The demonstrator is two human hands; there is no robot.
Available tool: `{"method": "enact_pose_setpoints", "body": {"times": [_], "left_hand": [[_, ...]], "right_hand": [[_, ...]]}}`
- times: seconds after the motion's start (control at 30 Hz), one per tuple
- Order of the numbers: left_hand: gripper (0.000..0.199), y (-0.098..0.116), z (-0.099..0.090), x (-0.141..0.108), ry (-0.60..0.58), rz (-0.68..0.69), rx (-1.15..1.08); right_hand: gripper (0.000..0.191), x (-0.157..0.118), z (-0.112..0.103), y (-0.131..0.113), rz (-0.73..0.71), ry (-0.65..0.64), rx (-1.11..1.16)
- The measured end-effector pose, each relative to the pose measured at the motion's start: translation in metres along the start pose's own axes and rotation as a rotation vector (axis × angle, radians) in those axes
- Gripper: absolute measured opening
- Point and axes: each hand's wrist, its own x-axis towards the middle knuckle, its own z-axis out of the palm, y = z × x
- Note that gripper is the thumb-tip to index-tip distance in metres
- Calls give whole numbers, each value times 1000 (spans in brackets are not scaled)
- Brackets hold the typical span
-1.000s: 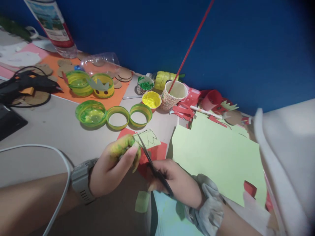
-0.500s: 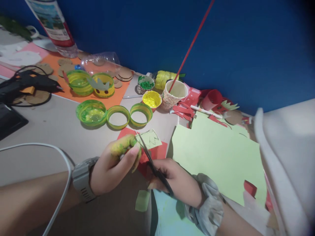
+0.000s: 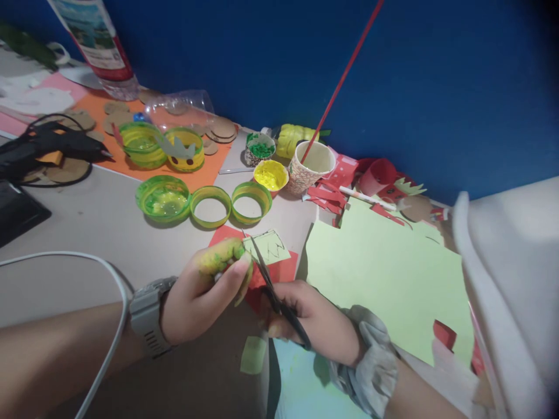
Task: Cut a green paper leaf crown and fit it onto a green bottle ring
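Over red paper sheet (image 3: 285,269): my left hand (image 3: 207,294) pinches pale-green zigzag-marked paper piece (image 3: 271,248); my right hand (image 3: 312,320) grips black scissors (image 3: 271,293), blades alongside left fingertips.

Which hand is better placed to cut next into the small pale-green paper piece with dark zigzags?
Probably the right hand: it holds the slim black scissors, blades at the paper piece, whose end the left hand pinches.

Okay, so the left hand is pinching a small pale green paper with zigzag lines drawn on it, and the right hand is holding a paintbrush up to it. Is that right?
Not quite: the right hand holds black scissors, not a paintbrush, up to the pale green paper, as the head view shows. The left hand does pinch that zigzag-marked paper.
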Motion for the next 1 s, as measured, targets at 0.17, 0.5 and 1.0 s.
{"method": "enact_pose_setpoints", "body": {"times": [0.17, 0.5, 1.0], "left_hand": [[38, -1, 1, 1, 2, -9, -16], [37, -2, 0, -1, 8, 7, -21], [36, 4, 0, 2, 40, 21, 94]], "right_hand": [[51, 0, -2, -1, -19, -26, -18], [42, 1, -1, -2, -19, -1, 6], [42, 1, 1, -1, -26, 23, 14]]}}
